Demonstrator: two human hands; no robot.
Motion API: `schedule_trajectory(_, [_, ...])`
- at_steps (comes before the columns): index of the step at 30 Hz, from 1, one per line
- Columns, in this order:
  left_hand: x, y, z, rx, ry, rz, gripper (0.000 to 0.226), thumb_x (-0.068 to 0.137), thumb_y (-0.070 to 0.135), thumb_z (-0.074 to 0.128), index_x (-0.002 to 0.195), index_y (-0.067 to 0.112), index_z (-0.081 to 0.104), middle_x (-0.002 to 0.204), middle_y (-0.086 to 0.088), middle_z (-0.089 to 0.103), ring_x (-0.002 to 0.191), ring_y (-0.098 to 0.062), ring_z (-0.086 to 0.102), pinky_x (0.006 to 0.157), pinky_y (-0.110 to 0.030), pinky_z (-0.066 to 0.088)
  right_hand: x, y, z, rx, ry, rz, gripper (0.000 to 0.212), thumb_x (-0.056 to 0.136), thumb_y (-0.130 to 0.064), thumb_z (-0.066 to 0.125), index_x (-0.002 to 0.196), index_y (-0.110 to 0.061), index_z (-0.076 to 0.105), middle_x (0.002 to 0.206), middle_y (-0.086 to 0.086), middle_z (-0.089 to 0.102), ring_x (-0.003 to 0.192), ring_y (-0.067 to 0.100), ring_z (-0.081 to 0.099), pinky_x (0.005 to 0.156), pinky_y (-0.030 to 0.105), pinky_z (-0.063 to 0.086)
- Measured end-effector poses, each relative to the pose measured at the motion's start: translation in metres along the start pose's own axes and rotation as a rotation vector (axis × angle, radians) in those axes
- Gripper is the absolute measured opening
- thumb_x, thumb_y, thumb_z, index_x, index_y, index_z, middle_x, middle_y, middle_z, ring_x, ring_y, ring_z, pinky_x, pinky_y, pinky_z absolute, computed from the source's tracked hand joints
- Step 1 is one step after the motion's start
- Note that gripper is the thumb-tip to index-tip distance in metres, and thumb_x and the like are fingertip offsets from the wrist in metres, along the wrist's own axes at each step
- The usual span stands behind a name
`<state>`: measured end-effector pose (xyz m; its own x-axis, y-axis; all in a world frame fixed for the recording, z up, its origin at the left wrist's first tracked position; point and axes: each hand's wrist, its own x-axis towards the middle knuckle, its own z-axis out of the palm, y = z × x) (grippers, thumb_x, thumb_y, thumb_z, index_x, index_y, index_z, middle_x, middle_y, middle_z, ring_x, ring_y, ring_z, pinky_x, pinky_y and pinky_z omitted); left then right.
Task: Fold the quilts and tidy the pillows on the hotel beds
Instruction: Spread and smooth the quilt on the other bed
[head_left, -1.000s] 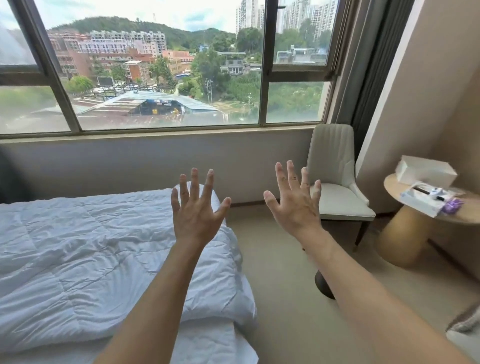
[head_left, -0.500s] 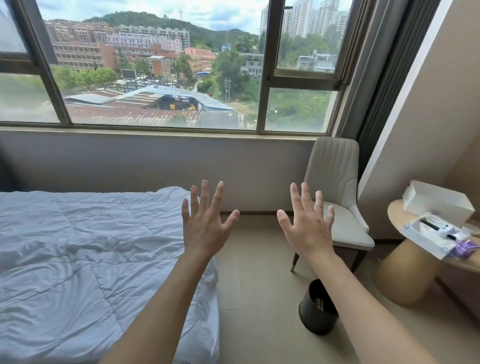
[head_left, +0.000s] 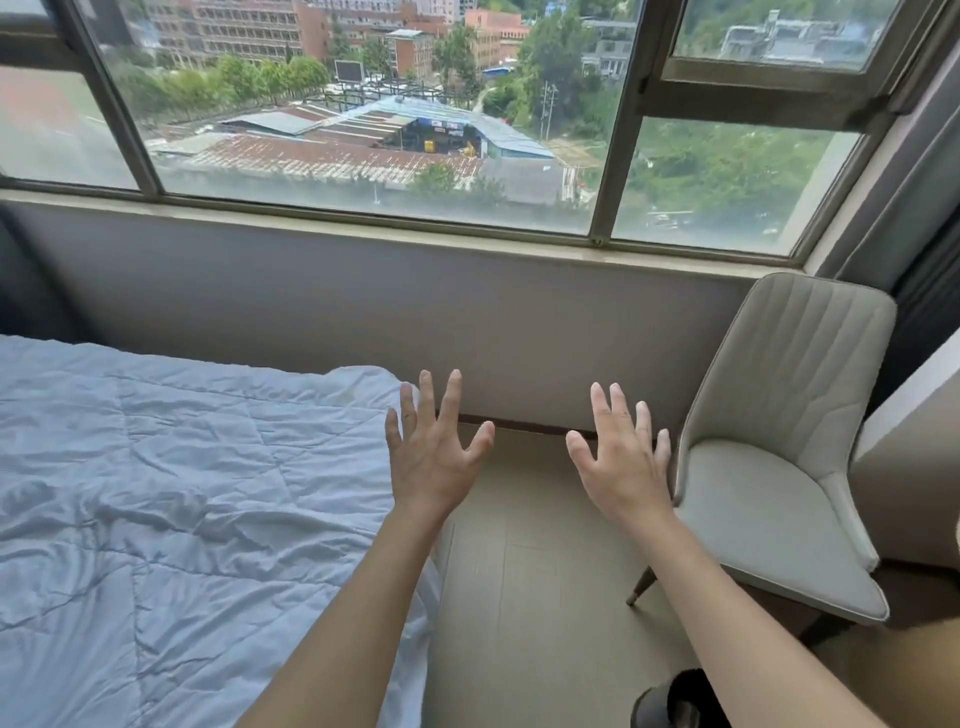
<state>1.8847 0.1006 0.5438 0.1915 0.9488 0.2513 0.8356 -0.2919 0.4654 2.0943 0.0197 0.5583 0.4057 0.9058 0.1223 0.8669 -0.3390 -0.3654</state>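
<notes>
The quilt (head_left: 171, 519) is lying spread and creased over the bed at the left, not yet folded, with its near corner draping over the bed's right edge toward the floor (head_left: 530, 597); no pillows are showing in this view. The left hand (head_left: 434, 457) is hovering over that right edge of the bed, palm down, fingers (head_left: 451, 395) spread wide and holding nothing. The right hand (head_left: 623, 467) is hovering above the floor, well apart from the quilt and just beside the chair (head_left: 769, 483), its fingers likewise spread and empty. Judged risks: with both hands reaching out past the quilt, any grasp is likely to be catching only the loose corner, so the fold could be starting skewed and dragging the hanging cloth onto the floor; the right hand is also passing close enough to the chair to be knocking against its seat edge; and the dark bin (head_left: 670, 701) at the bottom edge, between the arms and the chair, is sitting where a step forward could be tipping it. Against the earlier frames, the view is tilting further down and closing on the window (head_left: 363, 130): the sky and hills are dropping out of sight, the round side surface with its boxes is no longer showing at the right, the chair is looming larger, and both hands are sitting lower against the wall (head_left: 363, 312) below the sill while staying spread and empty.
</notes>
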Motion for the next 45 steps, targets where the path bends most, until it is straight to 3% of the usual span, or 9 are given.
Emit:
schedule_trajectory(6, [0.13,0.014,0.067,0.053,0.035,-0.115,0.075,0.097,0.063,0.037,0.16,0.041,0.004,0.17,-0.002,0.002,0.157,-0.024,-0.007,0.125,-0.048,0.0,0.176,0.027,0.03,0.045,-0.035,-0.147,0.068,0.102,-0.053,0.035,0.162,-0.035,0.008,0.172,-0.004,0.006,0.158,0.031,0.003,0.124,0.059,0.003])
schedule_trajectory(11, [0.224,0.028,0.123,0.06,0.084,-0.272,0.072,0.098,0.061,0.036,0.16,0.039,0.006,0.17,-0.003,0.005,0.157,-0.024,-0.006,0.126,-0.049,0.002,0.314,0.038,0.058,0.089,-0.181,-0.25,0.067,0.103,-0.052,0.033,0.162,-0.034,0.008,0.172,-0.004,0.004,0.158,0.031,0.002,0.124,0.059,0.002])
schedule_trajectory(17, [0.335,0.019,0.148,0.131,0.163,-0.41,0.071,0.099,0.062,0.033,0.16,0.035,0.01,0.17,-0.006,0.011,0.157,-0.028,0.001,0.125,-0.051,0.008,0.457,0.005,0.079,0.058,-0.275,-0.435,0.066,0.103,-0.051,0.032,0.162,-0.033,0.008,0.172,-0.005,0.005,0.157,0.03,0.004,0.124,0.058,0.003])
schedule_trajectory(24, [0.457,-0.06,0.176,0.111,0.308,-0.628,0.076,0.092,0.066,0.024,0.16,0.034,0.013,0.169,-0.007,0.015,0.156,-0.029,0.004,0.124,-0.052,0.009,0.605,-0.09,0.159,0.053,-0.38,-0.69,0.065,0.104,-0.05,0.031,0.162,-0.034,0.007,0.172,-0.008,0.003,0.158,0.028,0.0,0.125,0.057,0.002])
schedule_trajectory(34, [0.595,-0.184,0.179,0.055,0.406,-1.007,0.07,0.099,0.057,0.038,0.16,0.033,0.015,0.169,-0.006,0.013,0.156,-0.028,0.004,0.125,-0.051,0.006,0.77,-0.248,0.264,-0.059,-0.534,-0.998,0.066,0.104,-0.05,0.029,0.162,-0.034,0.003,0.172,-0.008,0.002,0.158,0.027,-0.003,0.126,0.055,0.003])
schedule_trajectory(40, [0.616,-0.239,0.174,0.002,0.57,-1.304,0.068,0.1,0.053,0.042,0.16,0.032,0.018,0.169,-0.006,0.013,0.156,-0.029,0.005,0.125,-0.052,0.009,0.813,-0.35,0.329,-0.079,-0.652,-1.265,0.065,0.104,-0.05,0.03,0.162,-0.033,0.006,0.171,-0.006,0.004,0.157,0.029,0.001,0.125,0.056,0.006])
schedule_trajectory(45, [0.604,-0.266,0.172,0.003,0.746,-1.537,0.07,0.1,0.053,0.045,0.16,0.031,0.016,0.169,-0.005,0.011,0.156,-0.027,0.003,0.125,-0.049,0.006,0.802,-0.427,0.374,-0.045,-0.742,-1.547,0.065,0.103,-0.048,0.033,0.162,-0.03,0.01,0.171,-0.003,0.009,0.156,0.033,0.007,0.124,0.058,0.011])
